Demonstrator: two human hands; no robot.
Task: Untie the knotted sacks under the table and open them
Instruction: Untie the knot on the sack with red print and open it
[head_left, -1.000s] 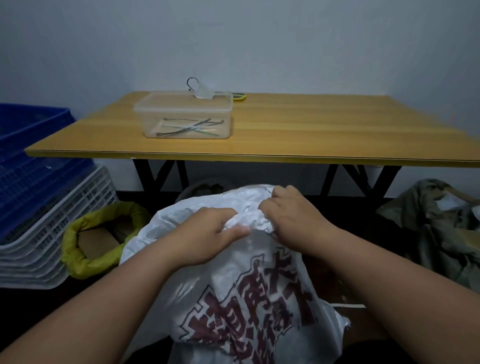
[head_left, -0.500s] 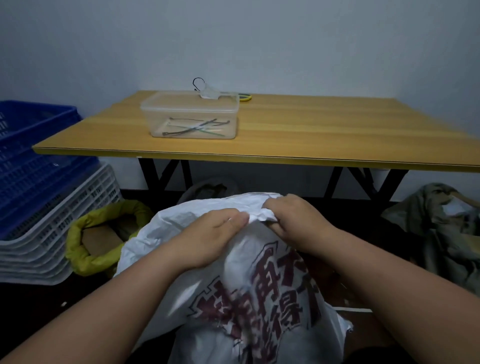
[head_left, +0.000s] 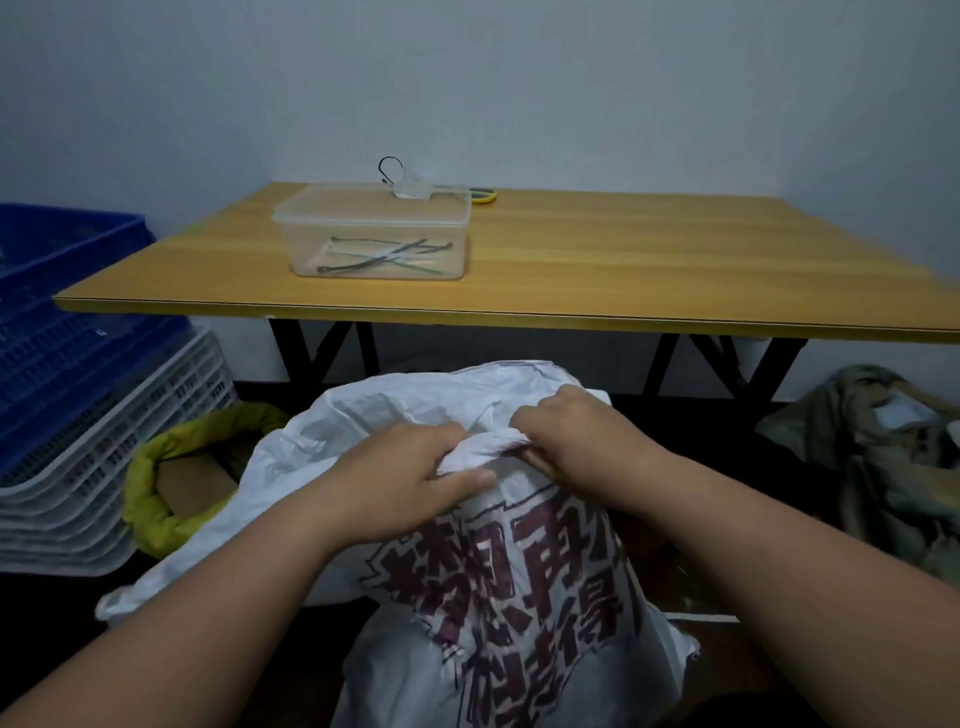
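The fingers (head_left: 460, 480) of the left hand (head_left: 400, 478) curl round a bunched fold of the white woven plastic sack with dark red printed characters (head_left: 493, 587), thumb laid along the front of the fold. The right hand (head_left: 576, 441) grips the same twisted bunch from the other side, its fingers tucked under the fabric so that their tips are hidden. The two hands sit just beside each other at the centre of the frame, with the gathered neck of the sack between them.

The sack fills the lower middle of the frame, in front of the wooden table with black metal legs (head_left: 675, 270). On the tabletop, upper centre, stands a clear plastic lidded box holding thin sticks (head_left: 374, 234).

At the left edge are stacked blue and white plastic crates (head_left: 78, 374). Beside them, lower left, is an open yellow-green sack with a rolled rim (head_left: 156, 499). At the right edge lies a crumpled olive-green sack (head_left: 872, 457).
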